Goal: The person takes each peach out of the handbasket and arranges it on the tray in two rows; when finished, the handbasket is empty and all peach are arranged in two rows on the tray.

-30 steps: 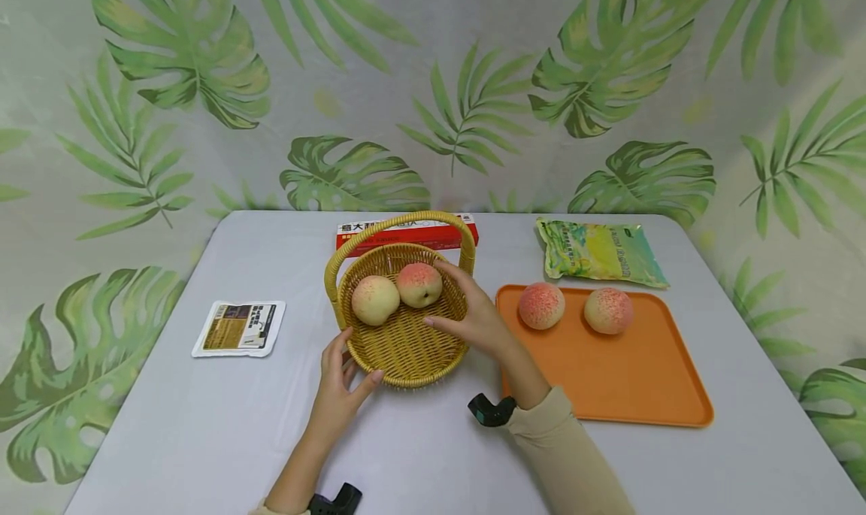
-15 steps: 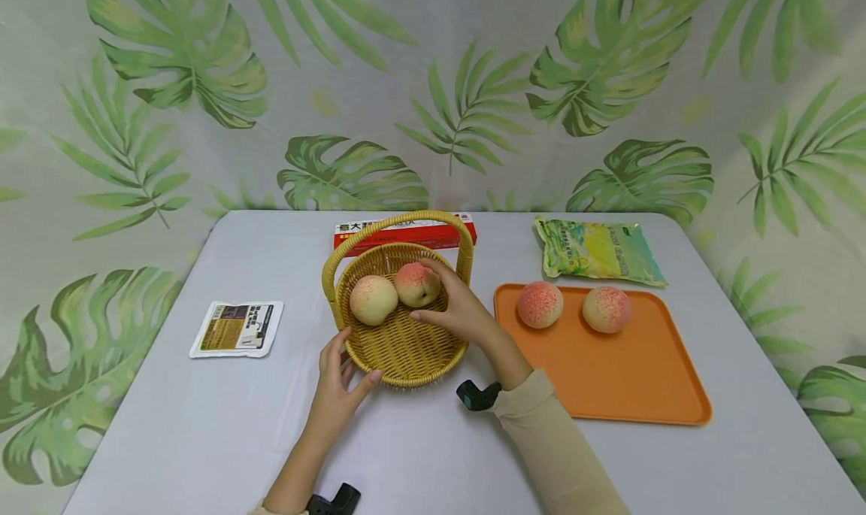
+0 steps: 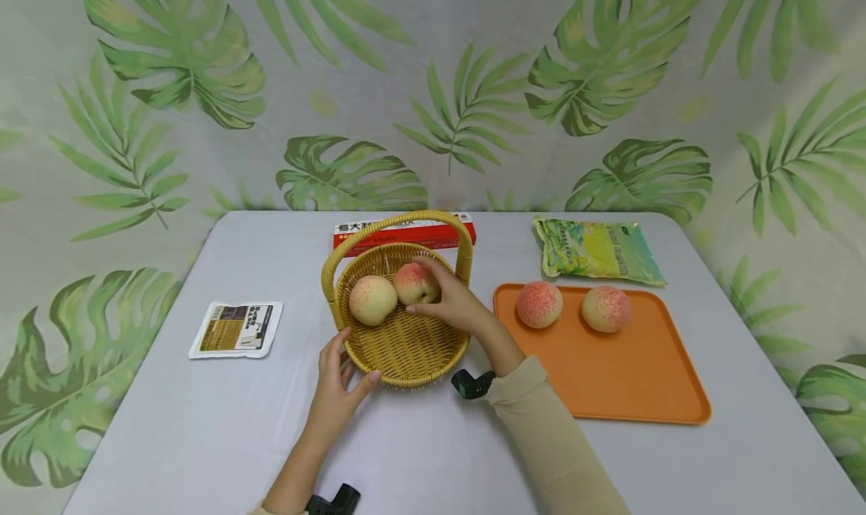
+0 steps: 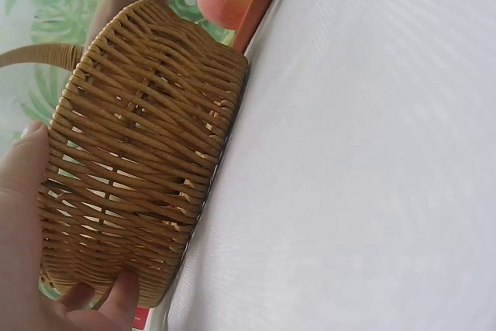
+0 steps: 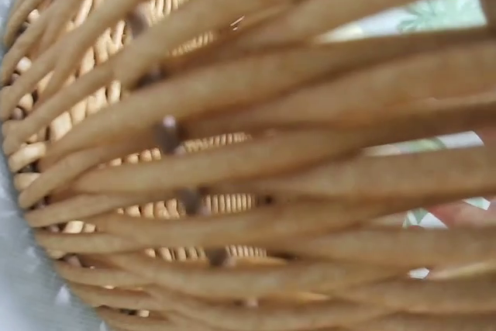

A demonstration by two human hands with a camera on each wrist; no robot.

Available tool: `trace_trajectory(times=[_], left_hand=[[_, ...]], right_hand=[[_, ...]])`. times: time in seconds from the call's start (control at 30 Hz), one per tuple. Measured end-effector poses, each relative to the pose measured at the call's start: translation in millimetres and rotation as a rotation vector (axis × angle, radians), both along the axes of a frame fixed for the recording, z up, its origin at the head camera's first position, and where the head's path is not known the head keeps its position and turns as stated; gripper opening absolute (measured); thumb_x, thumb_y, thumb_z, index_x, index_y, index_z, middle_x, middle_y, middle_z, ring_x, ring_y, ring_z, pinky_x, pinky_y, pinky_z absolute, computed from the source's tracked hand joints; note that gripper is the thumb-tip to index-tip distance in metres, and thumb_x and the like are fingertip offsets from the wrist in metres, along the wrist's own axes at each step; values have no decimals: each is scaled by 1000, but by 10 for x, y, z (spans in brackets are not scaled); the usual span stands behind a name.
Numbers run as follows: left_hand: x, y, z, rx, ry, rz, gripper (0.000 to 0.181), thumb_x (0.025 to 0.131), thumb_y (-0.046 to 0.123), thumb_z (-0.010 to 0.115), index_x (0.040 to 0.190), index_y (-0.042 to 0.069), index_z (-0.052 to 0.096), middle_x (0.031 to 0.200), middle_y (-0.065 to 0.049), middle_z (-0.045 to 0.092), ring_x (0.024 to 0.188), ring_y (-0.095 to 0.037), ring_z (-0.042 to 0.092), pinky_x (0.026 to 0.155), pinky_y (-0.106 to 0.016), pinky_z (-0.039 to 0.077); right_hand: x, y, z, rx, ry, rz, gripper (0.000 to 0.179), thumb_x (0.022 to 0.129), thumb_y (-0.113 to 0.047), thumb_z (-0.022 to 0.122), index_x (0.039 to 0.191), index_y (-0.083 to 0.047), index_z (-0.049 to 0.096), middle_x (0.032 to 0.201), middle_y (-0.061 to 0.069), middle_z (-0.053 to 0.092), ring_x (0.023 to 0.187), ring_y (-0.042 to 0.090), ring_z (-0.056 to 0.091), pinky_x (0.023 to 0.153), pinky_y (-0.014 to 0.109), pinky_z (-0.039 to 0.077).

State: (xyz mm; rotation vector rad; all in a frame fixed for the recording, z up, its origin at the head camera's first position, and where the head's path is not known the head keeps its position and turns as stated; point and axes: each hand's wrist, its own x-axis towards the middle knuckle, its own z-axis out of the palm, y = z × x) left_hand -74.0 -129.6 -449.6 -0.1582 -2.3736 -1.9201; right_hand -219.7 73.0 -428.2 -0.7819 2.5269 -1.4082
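Note:
A woven wicker basket [image 3: 413,355] with a tall arched handle stands mid-table, with two peaches inside. My left hand [image 3: 337,386] holds its near left side, thumb by the rim and fingers against the wickerwork in the left wrist view. My right hand [image 3: 452,302] reaches over the right rim and grips the right-hand peach [image 3: 410,283], its fingers over the top and its thumb on the near side. Touching or nearly touching that fruit is a paler peach [image 3: 373,301] on the left. Basket weave fills most of the right wrist view and hides the grip there.
Right of the basket lies an orange tray [image 3: 636,380] bearing a redder peach [image 3: 539,304] and a paler peach [image 3: 606,309]. Behind it rests a green-yellow packet [image 3: 598,250]. A red and white box [image 3: 433,237] lies behind the basket, and a flat white-edged packet [image 3: 237,330] at left.
My right hand has moved left and further into the basket, closing its fingers and thumb about the right-hand peach. The left hand and the basket look unmoved.

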Motion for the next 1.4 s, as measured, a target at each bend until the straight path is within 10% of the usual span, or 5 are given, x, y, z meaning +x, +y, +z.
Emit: trace_trajectory(times=[0.33, 0.7, 1.1, 1.4], left_hand=[[-4, -4, -15, -2, -3, -3, 77, 82, 5, 65, 140, 0, 13, 138, -24, 10, 122, -43, 24, 103, -48, 25], [-91, -75, -343, -8, 32, 7, 78, 82, 13, 66, 142, 11, 16, 141, -14, 11, 123, -34, 26, 103, -42, 27], [-10, -7, -29, -17, 19, -1, 77, 82, 5, 65, 140, -1, 15, 138, -25, 11, 122, -43, 25, 102, -49, 26], [-88, -72, -335, -18, 46, 16, 78, 81, 13, 68, 141, 9, 18, 140, -15, 14, 122, -34, 28, 102, -42, 29]], right_hand=[[-60, -55, -8, 6, -87, -3, 76, 76, -19, 73, 138, -12, 30, 136, 3, 33, 125, 17, 29, 104, 41, 26], [-93, -99, -13, 69, -44, 12, 74, 76, -17, 73, 138, -11, 33, 141, 6, 28, 129, 21, 21, 104, 43, 24], [-80, -154, -60, 118, -70, -67, 59, 77, -23, 72, 129, -15, 45, 133, 6, 27, 119, 23, 32, 96, 41, 36], [-70, -174, -66, 135, -76, -57, 54, 76, -22, 73, 121, -15, 44, 128, 6, 35, 113, 20, 40, 94, 38, 38]])
